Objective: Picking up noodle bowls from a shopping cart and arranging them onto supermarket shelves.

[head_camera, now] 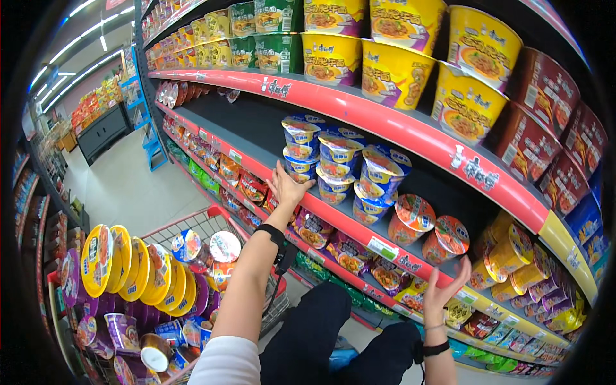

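Observation:
My left hand is at the front edge of a shelf, fingers apart. Its thumb lies close to the base of the leftmost lower blue instant noodle cup; whether it touches is hard to tell. Blue cups stand two high beside it, ending in a right-hand front stack. To their right, two orange-red noodle cups stand singly. Just below the right one, my right hand is raised with spread fingers and holds nothing.
A wire shopping cart at left is heaped with yellow-lidded, purple and blue noodle tubs. Yellow tubs and brown tubs fill the shelf above. Bagged noodles line the shelf below. A blue stepladder stands farther down the aisle.

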### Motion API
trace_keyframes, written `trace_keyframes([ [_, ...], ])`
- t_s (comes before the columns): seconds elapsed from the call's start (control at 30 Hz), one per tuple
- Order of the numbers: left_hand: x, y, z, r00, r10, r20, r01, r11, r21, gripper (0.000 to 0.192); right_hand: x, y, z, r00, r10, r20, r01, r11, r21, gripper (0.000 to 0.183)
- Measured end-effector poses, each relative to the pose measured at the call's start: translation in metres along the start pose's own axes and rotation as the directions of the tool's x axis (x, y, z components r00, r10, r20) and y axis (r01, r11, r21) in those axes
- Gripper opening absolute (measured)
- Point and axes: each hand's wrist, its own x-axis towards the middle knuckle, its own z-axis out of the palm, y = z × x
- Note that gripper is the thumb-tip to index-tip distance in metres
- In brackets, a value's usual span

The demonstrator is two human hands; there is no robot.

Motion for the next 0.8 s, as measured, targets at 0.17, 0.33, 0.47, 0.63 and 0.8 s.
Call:
trace_keyframes([
  [0.17,0.005,-0.004,0.001,1.000,0.021,0.019,-0.022,0.998,0.053,0.105,-0.022,-0.058,0.040,0.955,-0.181,0.234,0.137,0.971,0.194,0.061],
  [0.33,0.015,-0.009,-0.009,0.996,-0.018,0.086,0.007,0.993,0.122,0.102,0.001,-0.118,0.108,0.808,-0.316,0.498,0.051,0.879,0.474,0.053],
  [0.47,0.021,-0.010,-0.016,0.992,-0.025,0.125,0.011,0.994,0.112,0.093,0.010,-0.146,0.159,0.779,-0.202,0.593,-0.082,0.906,0.416,0.068],
  [0.63,0.028,-0.014,-0.017,0.983,-0.058,0.175,0.044,0.996,0.081,0.100,0.018,-0.149,0.198,0.753,-0.027,0.658,-0.243,0.917,0.315,0.065],
  [0.8,0.028,-0.020,-0.011,0.980,-0.050,0.194,0.041,0.998,0.052,0.108,0.027,-0.148,0.219,0.754,-0.062,0.654,-0.194,0.930,0.312,0.047],
])
